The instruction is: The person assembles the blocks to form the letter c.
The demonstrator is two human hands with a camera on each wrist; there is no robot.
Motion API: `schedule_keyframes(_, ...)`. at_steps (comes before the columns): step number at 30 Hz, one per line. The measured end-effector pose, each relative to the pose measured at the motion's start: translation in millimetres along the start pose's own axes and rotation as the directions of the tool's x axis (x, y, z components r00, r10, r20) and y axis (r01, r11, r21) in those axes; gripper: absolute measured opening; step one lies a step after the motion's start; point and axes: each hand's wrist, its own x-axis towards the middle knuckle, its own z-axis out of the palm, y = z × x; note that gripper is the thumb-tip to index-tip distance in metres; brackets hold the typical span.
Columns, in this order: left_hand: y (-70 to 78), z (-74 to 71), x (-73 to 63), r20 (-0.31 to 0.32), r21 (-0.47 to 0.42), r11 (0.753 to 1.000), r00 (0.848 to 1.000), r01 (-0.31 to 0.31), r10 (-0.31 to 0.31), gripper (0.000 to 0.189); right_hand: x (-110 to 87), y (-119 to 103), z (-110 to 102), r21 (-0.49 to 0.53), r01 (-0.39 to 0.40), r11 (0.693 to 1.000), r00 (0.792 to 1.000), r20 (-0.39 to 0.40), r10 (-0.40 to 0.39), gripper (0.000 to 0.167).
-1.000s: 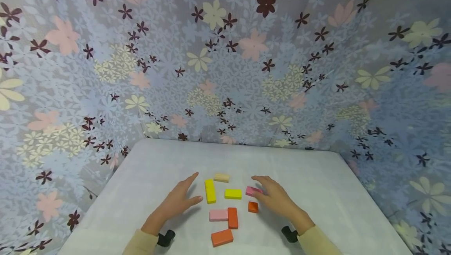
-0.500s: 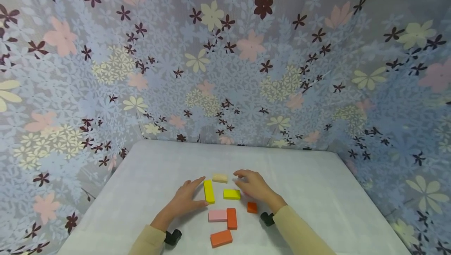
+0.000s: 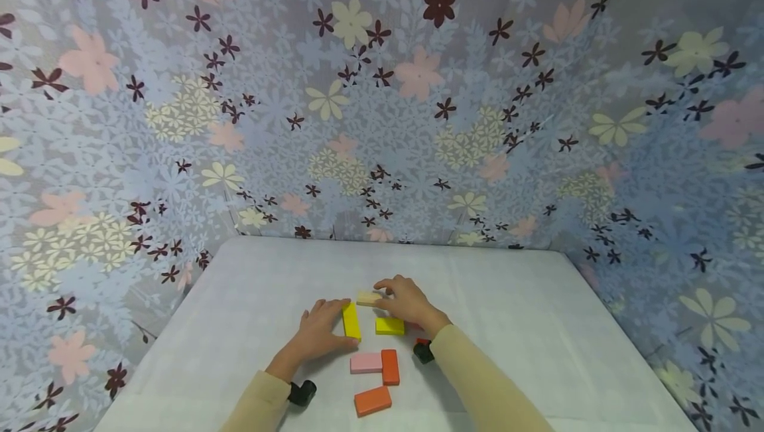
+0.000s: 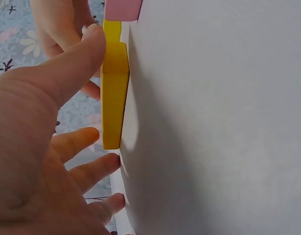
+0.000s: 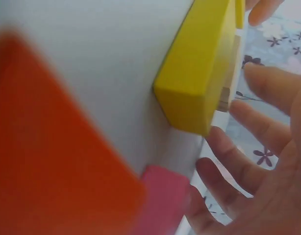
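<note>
My left hand (image 3: 319, 331) spans a long yellow block (image 3: 351, 321), thumb by its near end and fingertips by its far end. In the left wrist view the fingers are spread, with the thumb overlapping the top of that block (image 4: 113, 103). My right hand (image 3: 408, 302) is over the right end of a pale wooden block (image 3: 367, 298), fingers parted. Close below that palm lies a shorter yellow block (image 3: 390, 326), large in the right wrist view. A deep pink block (image 5: 163, 200) sits under the right hand, mostly hidden from the head view.
Nearer me, a light pink block (image 3: 365, 363) touches an upright-lying red-orange block (image 3: 390, 367), with an orange block (image 3: 373, 401) in front. A small orange block (image 5: 57, 147) is partly covered by the right wrist camera (image 3: 424, 352). Floral cloth (image 3: 382, 120) hangs behind the white table (image 3: 495, 286).
My right hand has moved left and away from me, from the deep pink block to the wooden one. The left hand has come in closer around the long yellow block. The blocks stay put.
</note>
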Motion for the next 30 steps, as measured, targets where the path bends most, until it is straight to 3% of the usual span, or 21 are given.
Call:
schedule_keyframes(8,2.9,-0.4,-0.9,-0.019,0.035,0.999,1.0,0.001,0.0,0.088,5.4,1.7,8.4,-0.043,-0.042,0.998,0.997,-0.067,0.04,0.025)
schedule_keyframes(30,-2.1,-8.7,4.2,0.025,0.029,0.999,1.0,0.014,-0.015,0.088,10.1,0.5,12.3,0.005,-0.067,0.998,0.993,-0.098,0.067,0.024)
